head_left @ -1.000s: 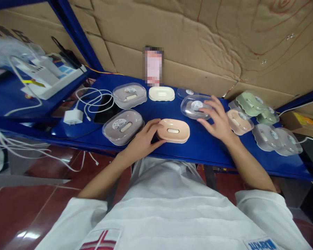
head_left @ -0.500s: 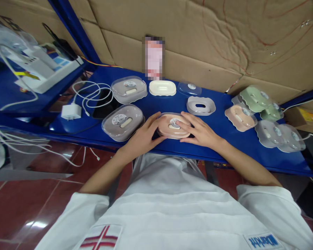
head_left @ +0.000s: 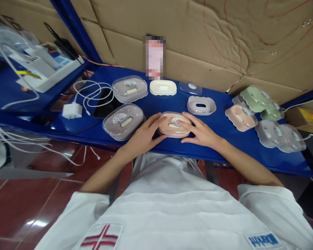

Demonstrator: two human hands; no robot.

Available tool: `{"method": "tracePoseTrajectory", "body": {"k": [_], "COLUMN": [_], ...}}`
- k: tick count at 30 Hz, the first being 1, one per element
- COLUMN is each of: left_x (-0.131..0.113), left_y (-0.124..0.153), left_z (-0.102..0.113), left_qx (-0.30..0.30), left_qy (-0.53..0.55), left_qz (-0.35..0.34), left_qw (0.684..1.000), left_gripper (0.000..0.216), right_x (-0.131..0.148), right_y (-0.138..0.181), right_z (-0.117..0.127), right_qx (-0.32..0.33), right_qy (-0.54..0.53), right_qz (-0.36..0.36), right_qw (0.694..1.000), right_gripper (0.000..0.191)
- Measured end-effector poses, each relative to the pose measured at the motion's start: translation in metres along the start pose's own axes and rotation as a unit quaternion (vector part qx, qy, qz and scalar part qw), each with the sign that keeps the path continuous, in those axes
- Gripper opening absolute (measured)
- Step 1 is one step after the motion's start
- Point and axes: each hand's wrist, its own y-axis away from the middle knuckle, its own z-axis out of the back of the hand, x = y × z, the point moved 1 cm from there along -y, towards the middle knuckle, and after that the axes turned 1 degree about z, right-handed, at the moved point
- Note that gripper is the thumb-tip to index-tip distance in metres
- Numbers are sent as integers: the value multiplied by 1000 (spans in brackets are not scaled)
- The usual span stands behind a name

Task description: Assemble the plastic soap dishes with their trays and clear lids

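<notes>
A pink soap box (head_left: 173, 130) with a clear lid and a round sticker sits near the blue shelf's front edge. Around its left side, my left hand (head_left: 148, 132) has its fingers and thumb curved against it. My right hand (head_left: 202, 132) clasps the opposite side, with a finger by the sticker. Just left of my left hand is a grey lidded soap box (head_left: 114, 126). Behind the pink one lie a cream soap tray (head_left: 163, 88), a loose clear lid (head_left: 185, 89) and a grey base (head_left: 202, 110) with an oval hole. Another grey lidded box (head_left: 120, 95) stands at back left.
On the right stand green soap boxes (head_left: 254, 97), a second pink one (head_left: 238, 119) and grey ones (head_left: 267, 133). A white charger (head_left: 72, 110) with coiled cable lies left, beside a dark flat object. A phone-like, blurred-out item (head_left: 155, 57) leans on the cardboard (head_left: 198, 45).
</notes>
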Motion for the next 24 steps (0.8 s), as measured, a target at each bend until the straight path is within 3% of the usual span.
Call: {"method": "tracePoseTrajectory", "body": {"k": [4,7,10,13,16,19,24], "left_x": [-2,-4,-6,-6,-6,-5,-3], "left_y": [0,0,0,0,0,0,0], "left_z": [2,4,6,5,4,2,1], "left_qx": [-1,6,25,42,48,51,56], "left_qy": [13,23,9,-16,-30,-42,-52], "left_qz": [4,18,14,0,-12,-28,-39], "left_qw": [1000,1000,1000,999,998,997,996], "left_gripper": [73,75,70,62,53,45,39], "right_x": [-6,-20,-46,-77,-100,-110,-114], "right_y": [-3,-3,4,18,29,29,27], "right_z": [4,24,53,74,81,80,74], "right_qx": [1,-41,-114,-152,-134,-75,-9], "right_qy": [-23,24,99,166,211,238,207], "right_qz": [-12,-39,-148,-282,-370,-423,-419], "right_qw": [1000,998,977,932,895,871,884], "right_gripper": [70,67,76,77,75,72,75]}}
